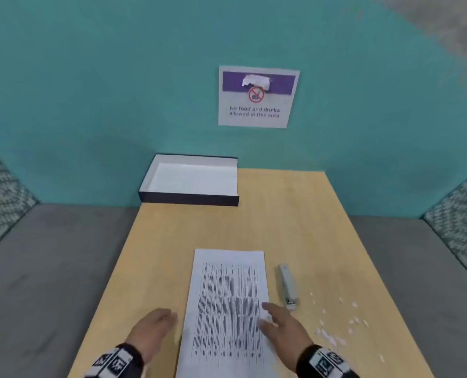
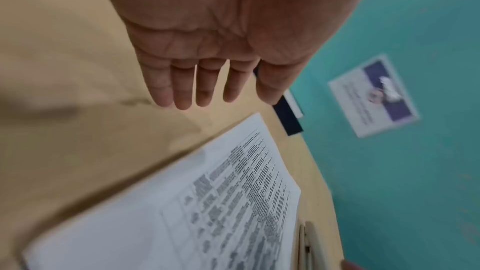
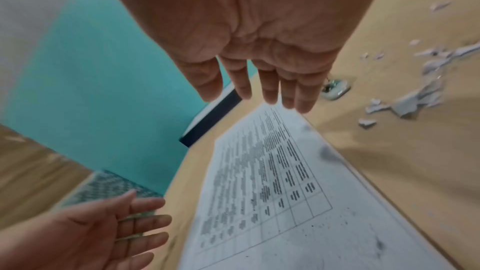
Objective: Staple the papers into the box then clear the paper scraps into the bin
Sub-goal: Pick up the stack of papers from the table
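While flanking the papers [image 1: 227,309], both hands flat, empty.

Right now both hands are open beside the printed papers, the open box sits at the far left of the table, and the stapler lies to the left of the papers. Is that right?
One detail is off: the stapler lies to the right of the papers, between them and the paper scraps, as the head view shows. The left hand and right hand are open, and the box sits far left.

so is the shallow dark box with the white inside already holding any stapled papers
No: the shallow dark box with the white inside shows only its bare white floor, while the printed white paper sheets lie flat on the light wooden table.
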The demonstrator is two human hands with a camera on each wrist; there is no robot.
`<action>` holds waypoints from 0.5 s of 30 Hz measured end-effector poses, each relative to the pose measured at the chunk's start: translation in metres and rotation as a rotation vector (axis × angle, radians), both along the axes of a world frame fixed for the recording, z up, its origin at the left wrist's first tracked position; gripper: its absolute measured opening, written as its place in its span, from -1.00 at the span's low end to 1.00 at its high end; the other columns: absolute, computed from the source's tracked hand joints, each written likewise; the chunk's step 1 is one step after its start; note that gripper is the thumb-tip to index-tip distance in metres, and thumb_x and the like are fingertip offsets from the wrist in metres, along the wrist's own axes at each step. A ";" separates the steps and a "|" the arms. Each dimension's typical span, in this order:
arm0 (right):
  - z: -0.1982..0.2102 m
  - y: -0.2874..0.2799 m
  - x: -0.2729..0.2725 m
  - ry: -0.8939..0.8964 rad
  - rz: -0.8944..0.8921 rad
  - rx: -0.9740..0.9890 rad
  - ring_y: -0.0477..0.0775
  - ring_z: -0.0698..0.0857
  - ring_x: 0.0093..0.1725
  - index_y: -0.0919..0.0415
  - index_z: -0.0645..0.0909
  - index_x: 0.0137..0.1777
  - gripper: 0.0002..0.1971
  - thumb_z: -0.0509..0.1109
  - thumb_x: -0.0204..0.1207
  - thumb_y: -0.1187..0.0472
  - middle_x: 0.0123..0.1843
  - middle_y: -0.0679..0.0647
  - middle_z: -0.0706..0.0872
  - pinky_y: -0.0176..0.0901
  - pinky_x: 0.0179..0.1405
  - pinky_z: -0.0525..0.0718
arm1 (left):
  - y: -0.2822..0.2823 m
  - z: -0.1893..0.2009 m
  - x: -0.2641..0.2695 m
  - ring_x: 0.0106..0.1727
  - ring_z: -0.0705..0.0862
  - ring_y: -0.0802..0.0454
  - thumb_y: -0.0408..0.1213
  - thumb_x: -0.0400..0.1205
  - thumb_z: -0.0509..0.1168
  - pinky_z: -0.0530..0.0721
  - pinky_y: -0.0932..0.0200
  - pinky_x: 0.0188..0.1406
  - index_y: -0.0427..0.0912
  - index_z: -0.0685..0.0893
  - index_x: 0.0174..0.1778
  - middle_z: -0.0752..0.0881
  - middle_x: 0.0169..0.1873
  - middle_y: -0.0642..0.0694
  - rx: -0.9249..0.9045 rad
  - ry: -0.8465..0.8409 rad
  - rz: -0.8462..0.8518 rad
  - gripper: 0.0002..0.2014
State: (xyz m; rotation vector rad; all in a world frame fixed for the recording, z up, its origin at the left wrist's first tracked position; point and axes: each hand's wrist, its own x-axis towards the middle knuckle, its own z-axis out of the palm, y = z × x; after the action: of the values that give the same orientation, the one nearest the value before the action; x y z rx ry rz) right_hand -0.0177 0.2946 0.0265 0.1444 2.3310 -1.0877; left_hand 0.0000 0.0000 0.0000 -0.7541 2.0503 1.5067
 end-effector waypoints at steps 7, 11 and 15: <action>-0.026 -0.028 -0.025 -0.107 -0.152 0.088 0.16 0.42 0.59 0.15 0.14 0.71 -0.34 0.22 0.67 -0.02 0.70 0.15 0.29 -0.17 0.36 0.44 | 0.020 -0.030 -0.023 0.20 0.62 -0.16 0.01 0.64 0.27 0.64 -0.09 0.22 -0.15 0.45 0.45 0.60 0.28 -0.17 0.109 -0.108 0.226 -0.50; -0.034 -0.031 -0.031 -0.120 -0.189 0.093 0.17 0.39 0.61 0.13 0.17 0.71 -0.34 0.23 0.66 -0.03 0.71 0.12 0.29 -0.07 0.49 0.40 | 0.027 -0.031 -0.039 -0.05 0.70 -0.23 0.12 0.53 0.28 0.73 -0.10 0.04 -0.27 0.55 0.24 0.71 -0.02 -0.24 0.054 -0.154 0.226 -0.44; -0.036 -0.029 -0.033 -0.119 -0.155 0.116 0.15 0.36 0.64 0.08 0.19 0.70 -0.35 0.22 0.65 -0.06 0.71 0.08 0.30 -0.05 0.54 0.35 | 0.036 -0.029 -0.053 -0.11 0.58 -0.18 0.09 0.63 0.24 0.51 0.09 -0.05 -0.42 0.51 0.37 0.66 -0.05 -0.29 -0.141 -0.187 0.134 -0.37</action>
State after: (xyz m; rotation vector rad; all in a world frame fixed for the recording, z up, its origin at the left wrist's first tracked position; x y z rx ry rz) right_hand -0.0511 0.2652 -0.0094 0.4286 2.3056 -0.9879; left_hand -0.0528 0.0365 -0.0289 -1.0645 2.0134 1.3148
